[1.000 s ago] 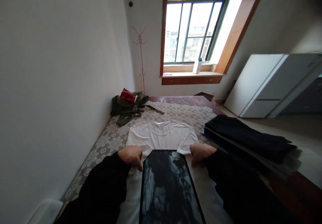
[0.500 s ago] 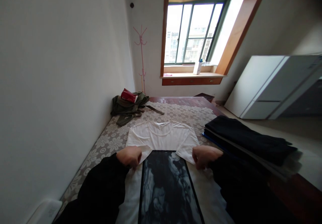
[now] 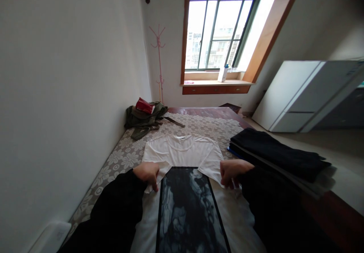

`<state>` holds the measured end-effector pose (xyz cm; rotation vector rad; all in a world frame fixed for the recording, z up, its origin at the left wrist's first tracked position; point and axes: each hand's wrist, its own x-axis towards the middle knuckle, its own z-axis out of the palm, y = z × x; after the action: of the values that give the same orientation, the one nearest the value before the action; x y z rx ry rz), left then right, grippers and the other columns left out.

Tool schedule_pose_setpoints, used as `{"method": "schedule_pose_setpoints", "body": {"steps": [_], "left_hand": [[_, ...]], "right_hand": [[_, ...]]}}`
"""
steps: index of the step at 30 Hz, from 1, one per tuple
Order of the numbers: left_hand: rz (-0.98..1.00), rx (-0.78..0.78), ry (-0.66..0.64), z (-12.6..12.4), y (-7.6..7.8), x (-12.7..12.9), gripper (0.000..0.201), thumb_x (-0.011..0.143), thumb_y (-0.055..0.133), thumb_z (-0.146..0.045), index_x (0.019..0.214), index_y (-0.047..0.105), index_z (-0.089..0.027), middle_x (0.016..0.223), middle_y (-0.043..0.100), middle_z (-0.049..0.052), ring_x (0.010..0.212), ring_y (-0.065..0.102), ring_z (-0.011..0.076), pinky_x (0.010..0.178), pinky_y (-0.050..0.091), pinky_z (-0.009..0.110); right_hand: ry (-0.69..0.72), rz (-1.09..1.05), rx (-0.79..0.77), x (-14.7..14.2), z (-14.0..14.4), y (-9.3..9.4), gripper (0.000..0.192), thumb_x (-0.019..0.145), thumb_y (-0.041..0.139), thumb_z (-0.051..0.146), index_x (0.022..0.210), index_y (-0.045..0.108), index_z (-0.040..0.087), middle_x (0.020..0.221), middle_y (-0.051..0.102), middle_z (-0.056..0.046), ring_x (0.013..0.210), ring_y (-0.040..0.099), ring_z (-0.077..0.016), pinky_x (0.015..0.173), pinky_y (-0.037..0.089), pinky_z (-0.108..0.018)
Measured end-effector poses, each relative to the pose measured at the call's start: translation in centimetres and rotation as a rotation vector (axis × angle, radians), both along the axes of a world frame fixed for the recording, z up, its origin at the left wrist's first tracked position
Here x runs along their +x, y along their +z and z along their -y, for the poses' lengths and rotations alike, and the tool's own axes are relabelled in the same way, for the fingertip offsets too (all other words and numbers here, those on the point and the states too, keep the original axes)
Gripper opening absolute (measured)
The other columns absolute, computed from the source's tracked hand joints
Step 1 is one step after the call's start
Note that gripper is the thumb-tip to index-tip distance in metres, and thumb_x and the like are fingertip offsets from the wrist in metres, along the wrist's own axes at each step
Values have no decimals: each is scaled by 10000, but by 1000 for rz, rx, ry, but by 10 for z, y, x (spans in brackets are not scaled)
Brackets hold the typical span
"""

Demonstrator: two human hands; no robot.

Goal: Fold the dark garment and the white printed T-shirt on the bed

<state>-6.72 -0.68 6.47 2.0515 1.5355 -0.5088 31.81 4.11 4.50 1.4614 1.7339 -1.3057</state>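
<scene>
A white T-shirt with a large dark printed panel lies spread out, its neckline away from me. Both its short sleeves fold inward over the chest, one at each upper corner of the print. My left hand is closed at the hem of the left sleeve, fingers pinched and pointing down. On the other side my right hand pinches the edge of the right sleeve. Black sleeves cover both my forearms. The lower part of the shirt runs out of view at the bottom.
The shirt rests on a floral cloth. Folded dark clothes are stacked at the right. Against the left wall sits a dark green backpack with a red packet on it. A pink coat stand and a white cabinet stand farther back.
My right hand has shifted slightly to the right, still at its sleeve edge. The left hand stays at its sleeve with little movement. The view has tipped slightly.
</scene>
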Motion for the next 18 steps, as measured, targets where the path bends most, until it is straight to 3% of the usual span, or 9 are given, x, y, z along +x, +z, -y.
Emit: {"method": "schedule_pose_setpoints", "body": {"steps": [4,8,14,18], "left_hand": [[24,0,8,-5,0,-8,327,612,826,-474,793,713,-227,747,707,-5,708,667,209,591,435,266],[24,278,20,-13,-4,-13,305,810,677,-460,998,709,-221,999,741,48,903,685,246,728,477,287],[18,383,75,-24,-20,-16,217,907,575,-397,962,687,-219,1023,741,66,944,685,249,766,474,297],[39,396,88,-32,-27,-23,203,930,539,-373,966,676,-226,1022,742,58,943,687,226,757,465,282]], "right_hand": [[23,-48,-84,4,-2,3,368,633,768,473,737,764,120,623,714,-74,561,662,-174,491,449,-214],[27,-148,-120,7,-5,-2,458,636,769,533,858,745,134,662,728,-52,584,683,-163,523,483,-212],[24,-129,-221,13,-13,-14,420,608,808,503,765,722,123,707,743,-71,626,708,-178,530,499,-211],[-49,-172,-175,31,-16,-12,464,590,825,532,809,726,135,713,747,-61,657,719,-186,557,526,-223]]}}
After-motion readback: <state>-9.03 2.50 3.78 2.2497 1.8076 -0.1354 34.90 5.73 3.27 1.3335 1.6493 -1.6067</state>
